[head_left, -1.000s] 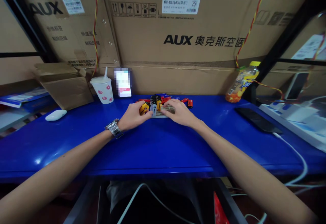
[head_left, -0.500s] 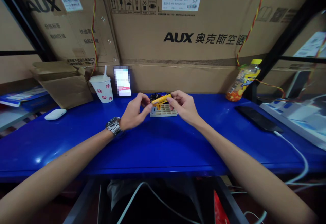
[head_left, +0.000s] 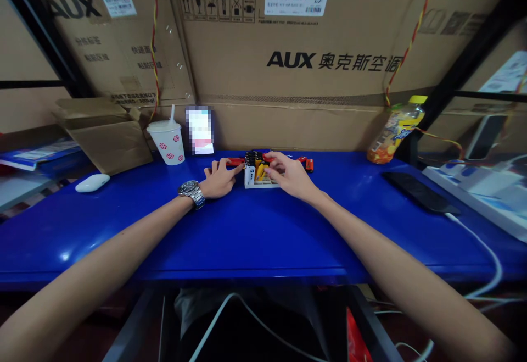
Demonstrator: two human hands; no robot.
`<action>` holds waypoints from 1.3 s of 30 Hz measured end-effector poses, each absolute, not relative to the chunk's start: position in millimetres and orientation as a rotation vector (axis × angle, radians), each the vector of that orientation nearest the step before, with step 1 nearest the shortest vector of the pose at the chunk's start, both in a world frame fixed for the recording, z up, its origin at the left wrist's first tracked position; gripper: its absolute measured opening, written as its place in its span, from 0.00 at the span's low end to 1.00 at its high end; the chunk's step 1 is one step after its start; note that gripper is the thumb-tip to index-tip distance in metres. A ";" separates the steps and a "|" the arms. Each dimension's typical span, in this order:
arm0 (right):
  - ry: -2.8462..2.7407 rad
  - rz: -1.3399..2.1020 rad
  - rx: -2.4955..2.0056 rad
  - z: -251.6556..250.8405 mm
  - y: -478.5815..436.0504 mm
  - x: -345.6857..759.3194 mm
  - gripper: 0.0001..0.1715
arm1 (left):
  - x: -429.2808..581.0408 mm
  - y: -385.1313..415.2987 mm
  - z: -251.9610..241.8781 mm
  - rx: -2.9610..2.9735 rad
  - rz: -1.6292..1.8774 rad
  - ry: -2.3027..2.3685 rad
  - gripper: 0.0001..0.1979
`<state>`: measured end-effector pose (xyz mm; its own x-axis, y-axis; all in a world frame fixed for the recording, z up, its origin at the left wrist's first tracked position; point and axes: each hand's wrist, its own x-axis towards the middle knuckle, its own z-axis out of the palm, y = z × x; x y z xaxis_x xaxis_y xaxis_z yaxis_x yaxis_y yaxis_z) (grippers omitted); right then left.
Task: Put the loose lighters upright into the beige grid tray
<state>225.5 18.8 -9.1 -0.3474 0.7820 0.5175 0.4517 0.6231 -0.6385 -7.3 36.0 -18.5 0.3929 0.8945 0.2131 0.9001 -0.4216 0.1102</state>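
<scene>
A pale grid tray (head_left: pixel 263 185) sits towards the back of the blue table. Several black-topped sticks stand in its left part, a white one (head_left: pixel 250 175) at the front corner. My right hand (head_left: pixel 293 175) is over the tray, thumb and fingers closed at a yellow pen-like stick (head_left: pixel 261 172) that stands tilted in the grid; the exact grip is partly hidden. My left hand (head_left: pixel 220 179) rests by the tray's left side, index finger stretched to its edge and holding nothing. Red sticks (head_left: pixel 236 161) lie behind the left fingers, and another red piece (head_left: pixel 308 164) lies behind my right hand.
A paper cup with straw (head_left: pixel 167 142) and a lit phone (head_left: pixel 200 131) stand at the back left. A white mouse-like case (head_left: pixel 93 183) lies further left. On the right are a drink bottle (head_left: pixel 395 131), a dark phone (head_left: pixel 418 191) with a cable, and white boxes (head_left: pixel 486 186).
The yellow stick has gone from lying level between both hands above the tray to standing tilted in it. My left hand has let go and moved left; my right hand has lowered slightly.
</scene>
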 end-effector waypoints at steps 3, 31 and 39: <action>-2.000 0.488 -0.935 -9.8 18.7 225.9 0.18 | -7.7 39.3 -18.7 -2.593 -0.376 -1.719 0.28; -2.286 0.172 -0.963 -12.7 12.3 232.2 0.30 | -13.2 38.5 -6.1 -2.478 -1.305 -1.727 0.09; -2.288 0.168 -1.058 -15.6 14.6 234.8 0.40 | 1.9 27.3 3.1 -2.507 -2.685 -1.834 0.12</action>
<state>234.8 14.6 -15.6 -0.4980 0.7273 0.4722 0.6505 0.6734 -0.3512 1.9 27.3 3.1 0.0156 0.9656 0.2597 -0.1094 -0.2566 0.9603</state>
